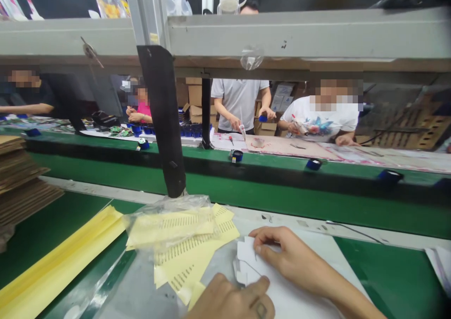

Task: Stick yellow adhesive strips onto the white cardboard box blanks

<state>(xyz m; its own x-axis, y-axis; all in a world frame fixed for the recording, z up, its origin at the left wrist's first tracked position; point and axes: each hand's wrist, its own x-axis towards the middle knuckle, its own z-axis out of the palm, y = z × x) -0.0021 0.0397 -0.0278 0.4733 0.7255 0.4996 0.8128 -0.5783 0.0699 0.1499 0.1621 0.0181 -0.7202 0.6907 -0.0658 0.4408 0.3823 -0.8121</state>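
Note:
A flat white die-cut card (248, 265) with notched tabs lies in front of me at bottom centre. My right hand (282, 251) reaches in from the right, thumb and index finger closed on the card's upper edge. From the bottom, my left hand (232, 300) has its fingers bent over the card's lower edge, with the index fingertip on it. The underside of that hand is hidden. Printed yellow paper slips (197, 244) lie fanned out just left of the card, partly under a clear plastic bag (169, 211).
A long yellow paper stack (63, 262) and piled cardboard sheets (24, 182) are at left. Beyond runs a green conveyor (246, 192) carrying blue round parts (313, 164). A black-wrapped post (160, 121) and overhead beam (282, 35) stand ahead. Several co-workers sit or stand opposite.

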